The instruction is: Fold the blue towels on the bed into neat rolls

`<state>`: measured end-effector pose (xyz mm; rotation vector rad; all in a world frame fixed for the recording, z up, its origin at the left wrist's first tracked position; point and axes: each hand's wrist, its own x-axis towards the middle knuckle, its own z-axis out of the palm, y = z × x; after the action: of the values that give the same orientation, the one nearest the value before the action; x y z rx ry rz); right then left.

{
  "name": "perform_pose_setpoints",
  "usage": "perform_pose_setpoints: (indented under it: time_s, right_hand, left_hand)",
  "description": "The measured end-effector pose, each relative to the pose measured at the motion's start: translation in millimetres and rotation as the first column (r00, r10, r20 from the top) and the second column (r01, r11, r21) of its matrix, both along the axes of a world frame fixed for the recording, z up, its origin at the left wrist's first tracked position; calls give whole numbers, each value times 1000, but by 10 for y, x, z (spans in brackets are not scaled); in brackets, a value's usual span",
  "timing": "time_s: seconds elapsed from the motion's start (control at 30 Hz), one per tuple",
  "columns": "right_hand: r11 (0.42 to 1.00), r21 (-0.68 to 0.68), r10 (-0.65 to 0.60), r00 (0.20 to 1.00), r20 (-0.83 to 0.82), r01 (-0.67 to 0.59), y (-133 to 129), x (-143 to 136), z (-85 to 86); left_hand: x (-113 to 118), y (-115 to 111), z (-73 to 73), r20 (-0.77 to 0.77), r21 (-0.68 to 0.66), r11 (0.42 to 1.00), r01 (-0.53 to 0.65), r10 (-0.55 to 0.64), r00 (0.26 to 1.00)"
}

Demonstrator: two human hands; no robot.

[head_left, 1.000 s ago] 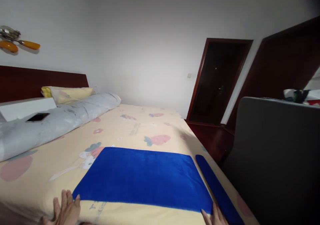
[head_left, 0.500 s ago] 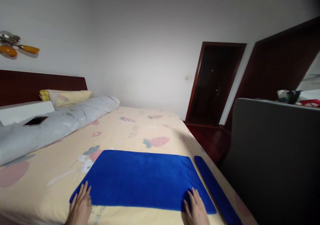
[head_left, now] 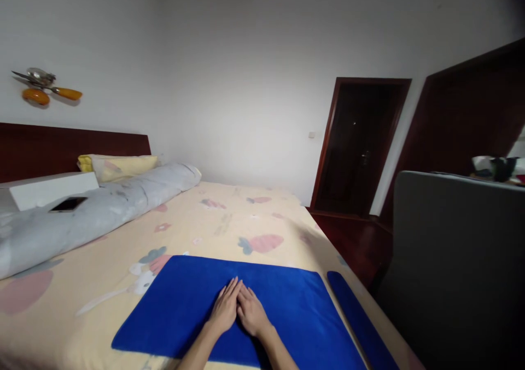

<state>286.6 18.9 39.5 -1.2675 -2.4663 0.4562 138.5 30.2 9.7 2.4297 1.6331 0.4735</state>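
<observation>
A blue cloth (head_left: 176, 299), its surface soft-looking, lies flat on the bed in front of me. My left hand (head_left: 225, 308) rests on the middle of it, fingers stretched forward. Beside it, fingertips touching, my right hand (head_left: 251, 310) lies on the same cloth with its fingers extended. Neither hand holds anything. To the right, a narrow blue strip (head_left: 360, 319) runs alongside the cloth with a thin gap between them.
The strawberry-print bedsheet (head_left: 221, 225) spreads beneath. A long grey bolster (head_left: 135, 197) carries a phone (head_left: 69, 204), near a white box (head_left: 57, 189) and a yellow pillow (head_left: 125, 166). A dark grey panel (head_left: 455, 255) stands beyond the bed's right edge.
Both hands have moved inward from the cloth's left and right near corners and now meet at its middle. The view has shifted slightly.
</observation>
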Motion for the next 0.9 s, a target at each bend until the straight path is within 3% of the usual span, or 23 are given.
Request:
perform_pose_setpoints:
  time_s: [0.1, 0.23, 0.43, 0.57, 0.67, 0.77, 0.9]
  right_hand:
    - [992, 9, -122, 986, 115, 122, 287, 255, -63]
    - [929, 61, -371, 905, 210, 366, 565, 802, -128]
    - [772, 47, -618, 730, 292, 634, 682, 1794, -243]
    - [693, 38, -683, 639, 354, 720, 702, 2293, -343]
    - [679, 30, -691, 625, 363, 733, 729, 2424, -388]
    - [674, 57, -703, 615, 358, 737, 737, 2430, -412]
    - [675, 319, -737, 628, 250, 665, 663, 2334, -411]
  left_hand:
    - [-197, 268, 75, -106, -72, 991, -113, 106, 989]
    - [-706, 487, 112, -181, -93, 930, -355, 334, 925]
    - [-1691, 536, 54, -220, -87, 770, -632, 604, 766]
    - [-2199, 506, -16, -223, -91, 724, -684, 654, 722]
    - [-2342, 498, -46, -220, -90, 728, -679, 651, 727]
    - [-2328, 474, -40, -222, -57, 729, -682, 657, 720]
    - [-2170, 375, 31, -234, 125, 689, -714, 720, 653]
